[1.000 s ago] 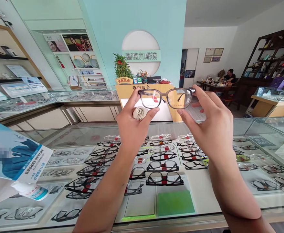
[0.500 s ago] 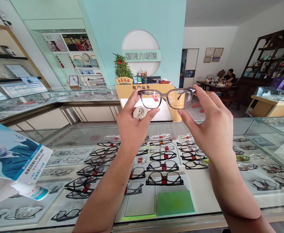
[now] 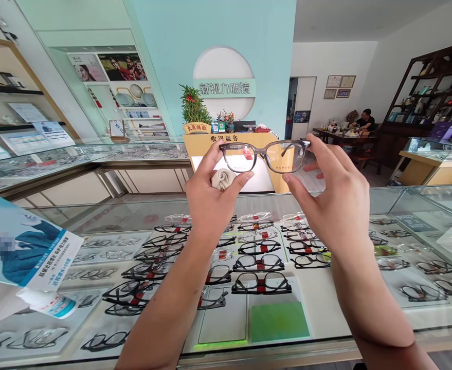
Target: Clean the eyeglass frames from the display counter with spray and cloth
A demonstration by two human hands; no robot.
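Observation:
A pair of eyeglasses (image 3: 264,152) with a dark grey frame and clear lenses is held up level above the glass counter. At its left end, my left hand (image 3: 212,192) grips the frame's corner with the fingers and thumb. A rolled pale cloth (image 3: 223,179) is tucked in that same hand, between thumb and palm. My right hand (image 3: 333,195) pinches the frame's other corner, its thumb just under the right lens. One temple arm shows through the right lens. Printed lettering is visible on that lens.
Below is a glass display counter (image 3: 318,313) with rows of eyeglasses (image 3: 261,282) and a green card (image 3: 279,321). A poster (image 3: 29,246) and a white bottle (image 3: 48,302) stand at left. Behind are a cashier desk (image 3: 233,180) and a seated person (image 3: 364,122).
Both hands and the eyeglasses have shifted very slightly left. The grip on the frame looks the same.

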